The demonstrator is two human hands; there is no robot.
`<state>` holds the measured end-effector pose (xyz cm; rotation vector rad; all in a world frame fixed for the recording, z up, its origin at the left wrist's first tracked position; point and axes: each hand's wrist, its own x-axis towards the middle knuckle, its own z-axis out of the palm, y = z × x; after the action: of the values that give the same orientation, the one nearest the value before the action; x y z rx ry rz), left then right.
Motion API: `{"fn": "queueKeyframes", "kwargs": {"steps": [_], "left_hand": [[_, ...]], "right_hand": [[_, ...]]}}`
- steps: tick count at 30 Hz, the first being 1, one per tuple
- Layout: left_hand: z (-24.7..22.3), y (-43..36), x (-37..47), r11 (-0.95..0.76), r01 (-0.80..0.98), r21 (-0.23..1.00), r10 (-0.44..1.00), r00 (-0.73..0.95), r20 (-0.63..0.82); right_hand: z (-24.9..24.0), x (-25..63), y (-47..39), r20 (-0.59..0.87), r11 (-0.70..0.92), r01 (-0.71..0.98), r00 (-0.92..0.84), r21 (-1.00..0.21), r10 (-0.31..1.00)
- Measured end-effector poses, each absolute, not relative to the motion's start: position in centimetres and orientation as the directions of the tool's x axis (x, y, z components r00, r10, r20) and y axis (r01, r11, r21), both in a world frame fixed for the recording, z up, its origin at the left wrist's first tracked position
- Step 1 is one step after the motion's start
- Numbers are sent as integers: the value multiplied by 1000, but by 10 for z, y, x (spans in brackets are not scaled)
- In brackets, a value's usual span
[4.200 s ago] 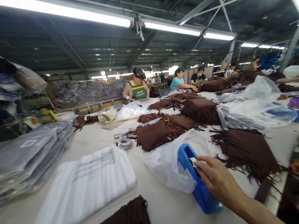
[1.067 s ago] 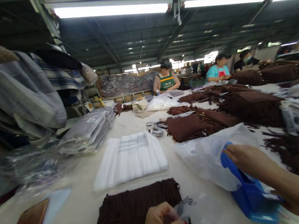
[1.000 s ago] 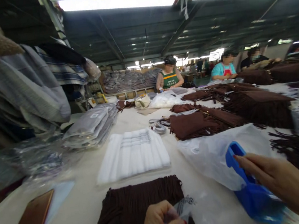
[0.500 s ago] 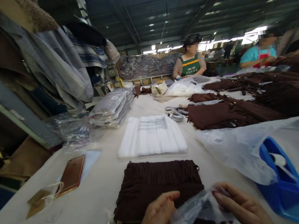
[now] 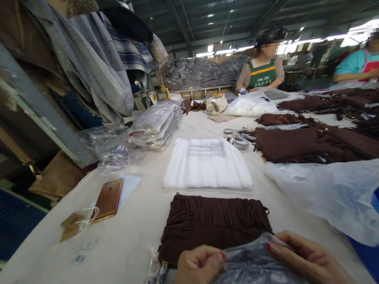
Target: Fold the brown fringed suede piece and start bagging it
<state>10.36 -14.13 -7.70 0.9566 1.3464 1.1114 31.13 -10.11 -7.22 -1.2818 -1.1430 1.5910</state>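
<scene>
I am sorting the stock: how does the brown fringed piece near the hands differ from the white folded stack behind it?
The brown fringed piece is dark and stringy; the white folded stack is pale, smooth and striped. The brown piece lies nearer, partly under a clear bag. Both lie flat.

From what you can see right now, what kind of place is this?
Probably a garment packing workshop. Stacks of bagged folded clothes lie on a long table, with brown fringed pieces spread along it. Both hands, left hand and right hand, hold a clear plastic bag.
</scene>
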Motion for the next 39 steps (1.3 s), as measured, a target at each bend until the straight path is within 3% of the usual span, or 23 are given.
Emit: {"fn": "queueKeyframes", "kwargs": {"steps": [4, 6, 8, 10, 12, 14, 15, 18, 20, 23, 29, 33, 35, 37, 39], "left_hand": [[-64, -120, 89, 184, -203, 962, 926, -291, -239], [-67, -103, 81, 100, -46, 994, 923, -369, -110], [-75, -87, 73, -35, 298, 954, 910, -386, 155], [-88, -75, 65, -186, 687, 702, 845, -253, 471], [-99, -70, 59, -246, 925, 290, 737, -16, 676], [-104, -71, 57, -212, 976, -55, 636, 181, 750], [-104, -74, 58, -208, 964, -168, 603, 262, 753], [-101, -82, 64, -366, 878, -310, 581, 475, 661], [-100, -86, 67, -459, 841, -286, 628, 535, 565], [-106, -88, 69, -443, 868, -225, 727, 494, 477], [-110, -89, 72, -439, 877, -196, 750, 478, 456], [-97, -96, 62, -485, 863, -144, 773, 500, 392], [-86, -107, 44, -404, 915, 5, 833, 366, 414], [-76, -129, 23, -131, 960, 249, 918, 23, 396], [-71, -157, 4, 197, 876, 440, 918, -322, 232]], "right_hand": [[-76, 291, -85, -189, -191, 3, -162, -982, 969], [-82, 283, -76, -50, -34, 134, -118, -990, 992], [-91, 276, -67, 149, 163, 351, -67, -922, 987], [-103, 271, -59, 352, 311, 570, -42, -761, 935], [-114, 267, -54, 528, 404, 729, -69, -553, 847], [-123, 265, -51, 655, 452, 822, -132, -348, 744], [-126, 265, -50, 690, 462, 844, -163, -272, 705], [-131, 268, -49, 719, 456, 877, -220, -150, 659], [-131, 273, -49, 698, 421, 899, -228, -116, 679], [-124, 277, -51, 693, 418, 906, -260, -66, 672], [-110, 249, -50, 784, 764, 644, -494, 39, 376], [-128, 234, -38, 730, 744, 656, -570, 127, 378], [-137, 233, -31, 723, 748, 651, -577, 126, 380], [-142, 234, -28, 724, 768, 632, -575, 98, 381], [-144, 236, -27, 734, 778, 623, -564, 77, 379]]}}
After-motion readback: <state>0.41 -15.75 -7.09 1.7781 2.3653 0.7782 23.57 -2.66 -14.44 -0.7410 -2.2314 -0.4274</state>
